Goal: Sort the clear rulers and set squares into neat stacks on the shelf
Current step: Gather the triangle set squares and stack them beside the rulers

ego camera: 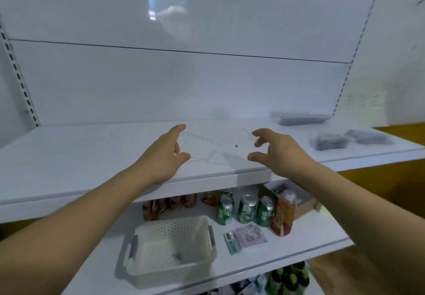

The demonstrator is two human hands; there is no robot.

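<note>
On the white upper shelf (69, 156) lie faint clear pieces: a straight ruler (202, 138) and below it a triangular set square (215, 158). Another clear piece with a dark line (249, 135) lies further right. My left hand (167, 149) hovers at the left of them, fingers spread, holding nothing. To their right my right hand (276, 149) is curled open and also holds nothing. At the shelf's right end sit three grey stacks of clear rulers (301, 117), (330, 141), (370, 137), all blurred.
The lower shelf holds a white perforated basket (170, 248), green cans (246, 208), an orange bottle (284, 214), snack packets (165, 205) and a pink card pack (250, 237). Green bottles (289, 281) stand on the shelf beneath. A wooden surface (391, 179) lies to the right.
</note>
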